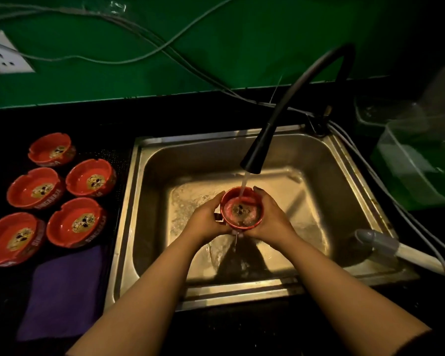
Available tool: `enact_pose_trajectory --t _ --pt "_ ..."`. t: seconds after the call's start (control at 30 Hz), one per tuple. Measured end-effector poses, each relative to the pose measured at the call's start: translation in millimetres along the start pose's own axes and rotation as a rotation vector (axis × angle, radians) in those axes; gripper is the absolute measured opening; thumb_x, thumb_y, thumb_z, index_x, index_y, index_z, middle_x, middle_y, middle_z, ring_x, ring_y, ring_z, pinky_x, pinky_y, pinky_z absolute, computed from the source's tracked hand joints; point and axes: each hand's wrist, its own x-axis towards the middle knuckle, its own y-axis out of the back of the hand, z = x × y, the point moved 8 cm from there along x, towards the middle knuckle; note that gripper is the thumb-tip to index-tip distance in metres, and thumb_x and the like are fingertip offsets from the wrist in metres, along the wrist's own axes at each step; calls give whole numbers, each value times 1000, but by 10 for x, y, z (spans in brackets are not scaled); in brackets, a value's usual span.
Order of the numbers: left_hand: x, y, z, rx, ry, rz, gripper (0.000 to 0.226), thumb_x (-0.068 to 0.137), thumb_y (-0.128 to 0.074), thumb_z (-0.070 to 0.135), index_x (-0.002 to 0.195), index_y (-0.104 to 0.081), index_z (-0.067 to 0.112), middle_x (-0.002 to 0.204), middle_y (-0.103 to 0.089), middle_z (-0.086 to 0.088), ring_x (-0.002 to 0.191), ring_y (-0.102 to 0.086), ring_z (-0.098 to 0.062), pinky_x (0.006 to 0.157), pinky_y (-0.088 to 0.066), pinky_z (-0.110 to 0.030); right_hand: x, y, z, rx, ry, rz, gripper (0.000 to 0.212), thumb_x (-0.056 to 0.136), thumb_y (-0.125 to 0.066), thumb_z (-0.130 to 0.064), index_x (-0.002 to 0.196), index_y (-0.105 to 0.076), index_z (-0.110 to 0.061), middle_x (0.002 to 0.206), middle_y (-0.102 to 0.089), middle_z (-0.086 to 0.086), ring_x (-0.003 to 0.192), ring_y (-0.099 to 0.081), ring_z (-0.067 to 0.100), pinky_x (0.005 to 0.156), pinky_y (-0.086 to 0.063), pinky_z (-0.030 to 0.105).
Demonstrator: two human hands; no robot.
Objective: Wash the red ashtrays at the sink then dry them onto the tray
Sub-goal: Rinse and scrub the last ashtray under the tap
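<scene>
I hold one red ashtray [242, 208] over the steel sink [350, 181], under a stream of water from the black faucet [254, 155]. My left hand [206, 219] grips its left side and my right hand [270, 214] cups its right side. Water fills the ashtray and spills over. Several more red ashtrays [90, 177] sit upright on a dark tray [113, 155] on the counter left of the sink. A purple cloth [62, 289] lies in front of them.
A green wall with loose cables [139, 34] and a white socket [3, 52] stands behind. Clear plastic containers [416, 160] sit right of the sink. A grey-and-white handle [385, 246] rests on the sink's right rim.
</scene>
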Motion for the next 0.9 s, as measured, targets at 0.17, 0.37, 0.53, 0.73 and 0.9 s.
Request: enact_pose_trajectory --t 0.17,0.37,0.53,0.73,0.9 --pt "118 -8 -69 -71 29 29 86 63 -86 6 135 -48 33 111 -62 17 88 -64 -7 68 -50 -9 142 -9 66 -4 -25 -6 130 34 -95 -45 144 -29 -28 140 -42 -4 127 -45 13 107 -41 31" --pt "136 -200 -106 -90 34 14 90 58 -89 16 135 -48 38 117 -64 11 95 -64 -13 75 -52 -15 29 77 223 24 -54 8 131 40 -96 -39 147 -22 -27 138 -43 -9 126 -44 9 107 -36 24" --pt "207 -111 -98 -88 18 48 89 62 -87 13 139 -46 32 121 -63 8 93 -66 -13 81 -55 -24 119 120 114 38 -48 29 124 38 -96 -37 142 -29 -28 134 -48 -8 121 -47 9 102 -39 22" --pt "95 16 -204 -87 26 93 97 56 -91 13 139 -46 32 124 -59 13 92 -65 -11 76 -53 -16 125 -33 12 22 -12 -22 121 37 -95 -40 140 -32 -29 131 -51 -12 119 -50 7 100 -42 23" --pt "125 -134 -149 -86 12 54 93 56 -91 14 136 -49 33 121 -62 12 95 -64 -13 74 -50 -10 40 66 132 40 -33 -6 119 40 -96 -35 141 -32 -27 128 -48 -14 119 -48 6 101 -40 22"
